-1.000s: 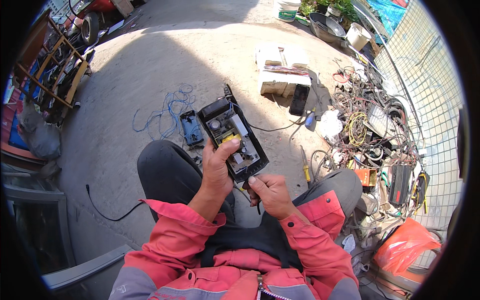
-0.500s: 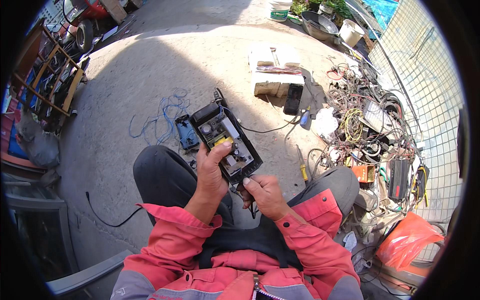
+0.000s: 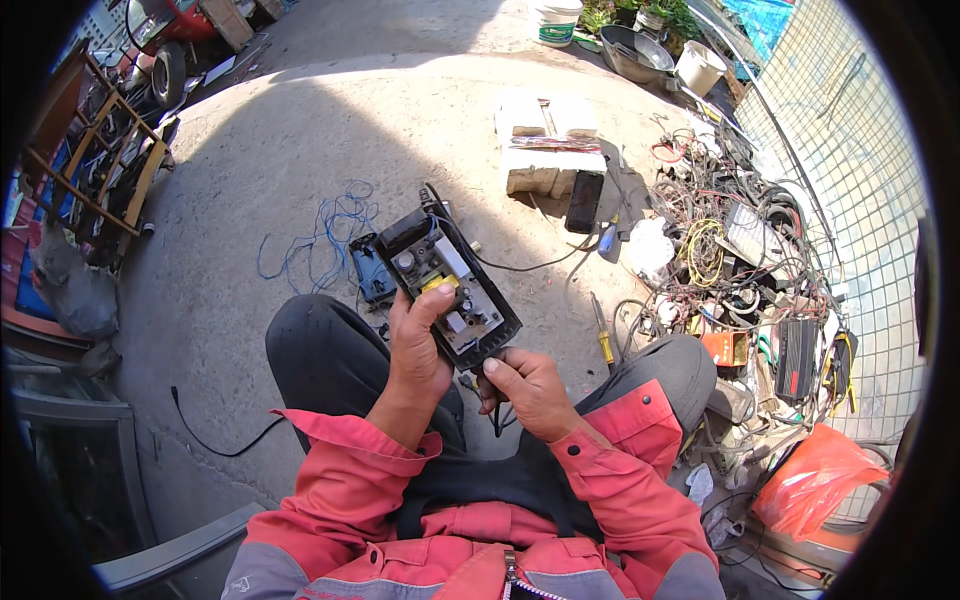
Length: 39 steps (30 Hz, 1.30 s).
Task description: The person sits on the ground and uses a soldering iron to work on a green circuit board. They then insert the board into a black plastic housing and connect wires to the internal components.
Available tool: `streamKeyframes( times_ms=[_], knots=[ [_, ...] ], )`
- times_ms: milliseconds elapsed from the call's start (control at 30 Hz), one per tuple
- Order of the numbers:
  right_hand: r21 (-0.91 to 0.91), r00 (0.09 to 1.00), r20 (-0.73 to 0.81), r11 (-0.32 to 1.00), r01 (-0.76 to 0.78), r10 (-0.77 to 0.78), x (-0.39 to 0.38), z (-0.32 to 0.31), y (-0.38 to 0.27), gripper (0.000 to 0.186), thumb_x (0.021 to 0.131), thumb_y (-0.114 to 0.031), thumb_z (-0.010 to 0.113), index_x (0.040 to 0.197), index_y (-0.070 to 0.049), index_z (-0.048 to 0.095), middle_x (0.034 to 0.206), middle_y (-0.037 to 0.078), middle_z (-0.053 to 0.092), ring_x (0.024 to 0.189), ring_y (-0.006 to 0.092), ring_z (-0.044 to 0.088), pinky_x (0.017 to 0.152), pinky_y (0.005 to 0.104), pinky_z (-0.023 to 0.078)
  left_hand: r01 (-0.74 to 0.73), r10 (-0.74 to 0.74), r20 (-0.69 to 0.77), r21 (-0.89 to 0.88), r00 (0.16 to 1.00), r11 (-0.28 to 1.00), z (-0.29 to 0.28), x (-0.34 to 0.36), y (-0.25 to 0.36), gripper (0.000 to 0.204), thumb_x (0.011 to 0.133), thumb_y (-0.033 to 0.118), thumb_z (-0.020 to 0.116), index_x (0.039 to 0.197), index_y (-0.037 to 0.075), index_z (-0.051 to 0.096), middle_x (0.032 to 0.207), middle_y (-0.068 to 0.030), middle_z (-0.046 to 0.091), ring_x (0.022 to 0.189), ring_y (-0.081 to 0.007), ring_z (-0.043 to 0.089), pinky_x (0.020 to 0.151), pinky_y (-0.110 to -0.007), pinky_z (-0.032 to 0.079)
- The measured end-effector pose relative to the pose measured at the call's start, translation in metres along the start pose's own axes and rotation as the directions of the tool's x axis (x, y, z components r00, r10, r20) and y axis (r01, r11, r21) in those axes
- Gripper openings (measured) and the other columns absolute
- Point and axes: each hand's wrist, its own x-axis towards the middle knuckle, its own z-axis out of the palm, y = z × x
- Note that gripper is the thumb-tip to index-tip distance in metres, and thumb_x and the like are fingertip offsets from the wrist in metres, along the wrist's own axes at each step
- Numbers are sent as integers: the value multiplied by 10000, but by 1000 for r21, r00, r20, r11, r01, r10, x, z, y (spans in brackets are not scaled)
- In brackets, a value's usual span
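An opened black power adapter [image 3: 447,283] with a bare circuit board and a yellow part inside is held above my knees. My left hand [image 3: 417,340] grips its left side, thumb pressed on the board beside the yellow part. My right hand [image 3: 522,385] is closed around the near end of the adapter, where a black cable hangs down between my legs. A second black cable runs from the far end out over the ground.
A blue case piece [image 3: 372,272] and tangled blue wire [image 3: 322,235] lie on the concrete ahead. A yellow-handled screwdriver [image 3: 601,335] lies at right, beside a heap of cables and scrap electronics [image 3: 745,265]. Foam blocks [image 3: 550,145], buckets and an orange bag [image 3: 812,478] sit nearby.
The adapter has shifted slightly in my hands and turned a little. My left thumb slid along the board; my right hand kept its grip on the near end.
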Motion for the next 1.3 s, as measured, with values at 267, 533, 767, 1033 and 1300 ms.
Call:
streamKeyframes(
  times_ms=[267,533,767,1033,1300],
  knots=[
    [8,1000,1,1000,15,-15,0,1,-1,298,989,-253,596,939,38,637,770,53,624,633,122,609,587,266,517,-3,3,-6,4,1000,1000,-2,2,0,464,837,163,609,1248,-34,521,1115,-200,653,986,-277,675,869,-400,572],
    [-12,1000,-13,1000,-5,5,0,3,-5,309,986,-259,603,878,28,646,735,46,624,599,112,606,559,253,509,-12,11,5,27,1000,1000,2,-1,2,452,842,150,604,1247,-36,531,1108,-186,657,971,-261,678,850,-386,578],
    [-6,998,-46,999,-45,45,0,3,-5,326,987,-256,595,835,30,634,707,52,615,544,112,586,499,252,492,-19,19,-3,-35,1000,999,11,-3,3,304,836,82,650,1116,25,548,938,-70,628,783,-168,652,709,-324,574],
    [18,996,-51,997,-71,71,0,5,-9,338,986,-255,591,806,29,634,663,44,596,524,104,562,475,255,487,-26,26,-18,-1,1000,1000,13,-6,4,279,837,86,655,1087,16,554,920,-66,629,759,-158,650,699,-307,570],
    [-103,997,-69,994,-28,21,2,5,-10,325,984,-238,584,792,22,625,649,28,581,518,90,539,471,244,454,3,-4,-16,-31,1000,999,13,-5,4,280,840,74,652,1096,22,549,931,-65,629,772,-156,651,708,-309,573]
  ],
)
